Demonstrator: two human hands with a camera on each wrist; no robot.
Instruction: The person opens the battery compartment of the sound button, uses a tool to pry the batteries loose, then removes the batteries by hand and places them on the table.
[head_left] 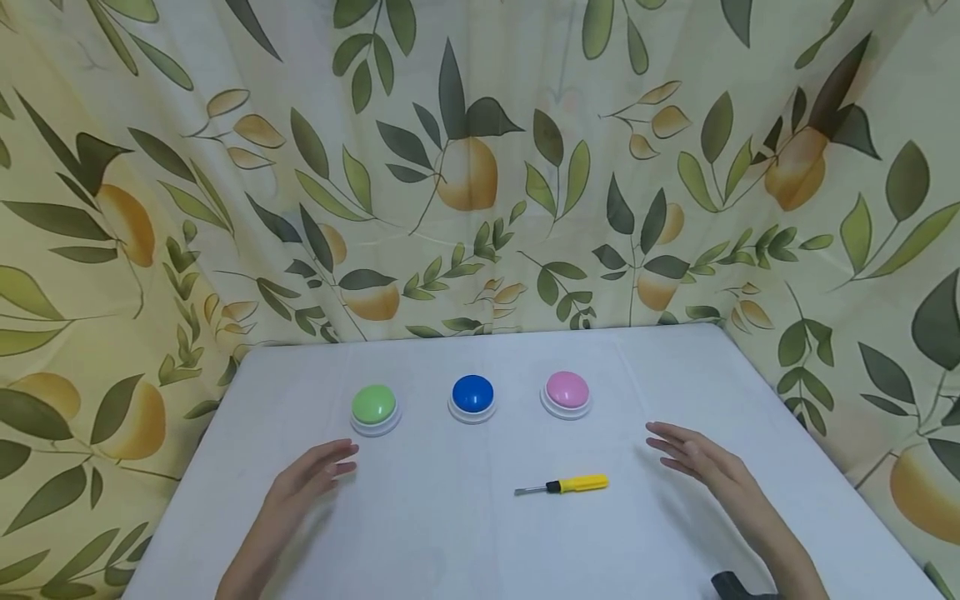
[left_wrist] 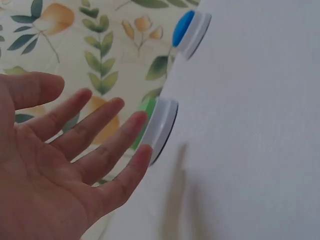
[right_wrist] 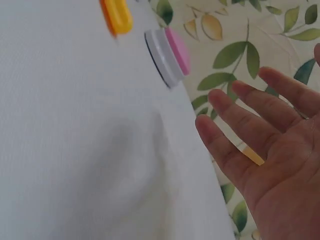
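Observation:
Three dome buttons stand in a row on the white table (head_left: 465, 542): green (head_left: 374, 406), blue (head_left: 472, 394) and pink (head_left: 567, 391). A yellow-handled screwdriver (head_left: 564, 485) lies in front of them, between blue and pink. My left hand (head_left: 318, 471) hovers open just before the green button (left_wrist: 155, 127), fingers straight. My right hand (head_left: 686, 454) hovers open to the right of the screwdriver (right_wrist: 116, 16), below the pink button (right_wrist: 170, 54). Neither hand holds anything.
A leaf-and-fruit patterned curtain (head_left: 480, 167) hangs behind and around the table. The table's left and right edges lie close to each forearm. A dark object (head_left: 731, 586) shows at the bottom right by my right wrist.

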